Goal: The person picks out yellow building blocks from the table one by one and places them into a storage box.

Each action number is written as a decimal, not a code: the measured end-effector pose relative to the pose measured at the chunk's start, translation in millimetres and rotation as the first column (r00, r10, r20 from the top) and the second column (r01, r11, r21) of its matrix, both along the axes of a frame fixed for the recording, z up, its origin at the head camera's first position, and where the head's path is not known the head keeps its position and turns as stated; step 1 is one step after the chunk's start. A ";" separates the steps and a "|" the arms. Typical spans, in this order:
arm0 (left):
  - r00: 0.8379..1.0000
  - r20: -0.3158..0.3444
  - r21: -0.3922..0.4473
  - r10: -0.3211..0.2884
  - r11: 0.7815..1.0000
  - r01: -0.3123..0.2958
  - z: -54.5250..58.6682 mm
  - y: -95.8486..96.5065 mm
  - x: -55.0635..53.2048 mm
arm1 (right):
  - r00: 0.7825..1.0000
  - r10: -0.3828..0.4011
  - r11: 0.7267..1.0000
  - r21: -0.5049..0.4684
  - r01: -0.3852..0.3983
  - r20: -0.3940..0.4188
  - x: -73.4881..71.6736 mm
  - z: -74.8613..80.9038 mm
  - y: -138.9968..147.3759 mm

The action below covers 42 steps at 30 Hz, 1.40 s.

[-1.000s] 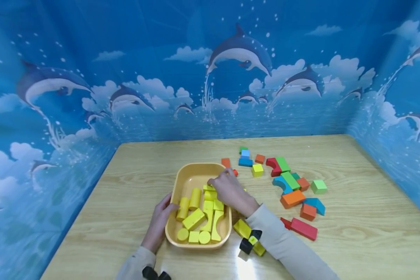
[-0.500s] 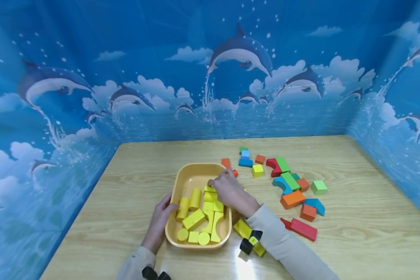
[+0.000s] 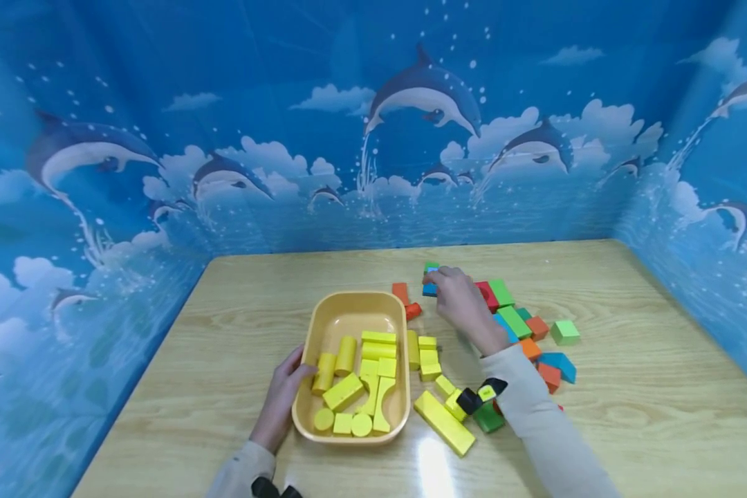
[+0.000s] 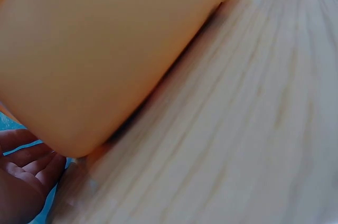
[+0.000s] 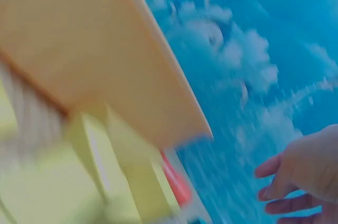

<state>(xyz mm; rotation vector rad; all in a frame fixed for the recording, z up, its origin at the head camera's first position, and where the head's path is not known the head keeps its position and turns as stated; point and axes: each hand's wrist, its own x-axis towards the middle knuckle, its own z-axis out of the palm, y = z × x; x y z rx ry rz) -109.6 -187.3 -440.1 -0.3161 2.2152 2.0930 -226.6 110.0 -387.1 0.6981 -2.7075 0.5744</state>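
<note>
Around nine o'clock on the tan, round-cornered plastic tray [image 3: 350,315], the left hand [image 3: 281,395] grips it; toward two o'clock, the right hand [image 3: 464,301], fingers loosely bent, is near a blue rectangular block [image 3: 429,290].

"What's the tray [image 3: 348,318] made of?"

"Looks like moulded plastic, smooth all over, the outer wall softly satin rather than shiny"

"And the table [image 3: 255,297]?"

"Wood-grained, smooth, with enough gloss to throw back a white glare near the front"

"The yellow blocks [image 3: 445,423]?"

"Flat, even colour like painted wood, smooth-faced, mostly matt"

"That backdrop [image 3: 286,69]?"

"Printed sheet, cloth by the look of it, faintly creased, with a low sheen"

"Sleeves [image 3: 535,415]?"

"Soft matt fabric, lightly wrinkled"
</note>
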 end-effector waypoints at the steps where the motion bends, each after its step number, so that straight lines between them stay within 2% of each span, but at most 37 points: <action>1: 1.000 -0.001 0.000 0.000 1.000 0.000 -0.2 -0.1 0.1 | 0.999 -0.025 1.000 0.018 0.024 0.044 -2.5 0.0 7.2; 4: 1.000 -0.005 -0.002 -0.003 1.000 0.003 -0.3 -0.3 0.3 | 0.976 -0.073 0.994 0.091 0.055 0.205 -8.0 -0.7 23.9; 7: 1.000 -0.006 -0.003 -0.007 1.000 0.007 -0.2 -0.6 0.2 | 0.922 -0.093 0.987 0.157 0.036 0.375 -11.3 -2.6 32.9; 9: 1.000 -0.004 -0.004 -0.007 1.000 0.007 0.1 -0.6 0.1 | 0.891 -0.098 0.983 0.181 0.018 0.444 -12.1 -4.4 35.7; 11: 1.000 -0.003 -0.003 -0.008 1.000 0.008 0.1 -0.7 0.1 | 0.877 -0.102 0.981 0.193 0.011 0.469 -12.8 -6.9 36.7; 19: 1.000 0.005 -0.016 -0.010 1.000 0.010 -0.4 0.0 -0.4 | 0.921 -0.090 0.977 0.212 0.009 0.379 -14.3 -15.2 36.4; 22: 1.000 0.000 -0.017 -0.006 1.000 0.006 -0.9 -0.4 -0.3 | 0.952 -0.036 0.989 0.146 -0.010 0.305 -10.8 -7.0 29.0; 25: 1.000 -0.003 -0.020 -0.002 1.000 0.002 -0.4 -0.6 -0.1 | 0.981 0.056 0.996 0.051 -0.067 0.185 -2.6 7.3 12.2; 28: 1.000 -0.008 -0.021 0.001 1.000 -0.001 -0.2 -0.8 0.3 | 0.984 0.162 0.987 -0.006 -0.162 0.071 7.3 18.1 -13.2; 31: 1.000 -0.010 -0.008 0.008 1.000 -0.008 -0.2 -1.0 0.9 | 0.967 0.254 0.967 0.021 -0.255 0.019 14.7 19.4 -39.5; 33: 1.000 -0.009 -0.002 0.004 1.000 -0.004 -0.4 -0.6 1.1 | 0.964 0.265 0.960 0.084 -0.266 0.030 17.4 14.9 -53.0; 36: 1.000 0.002 -0.003 -0.003 1.000 0.003 -1.0 0.0 1.3 | 0.972 0.212 0.951 0.206 -0.228 0.096 20.8 6.5 -65.4; 39: 1.000 0.014 -0.025 -0.005 1.000 0.005 -1.2 -0.1 0.6 | 0.976 0.144 0.926 0.326 -0.191 0.162 24.1 0.6 -71.3; 42: 1.000 0.030 -0.035 0.000 0.999 0.001 -0.1 -0.7 -1.5 | 0.970 0.105 0.896 0.402 -0.187 0.217 26.1 -0.9 -75.5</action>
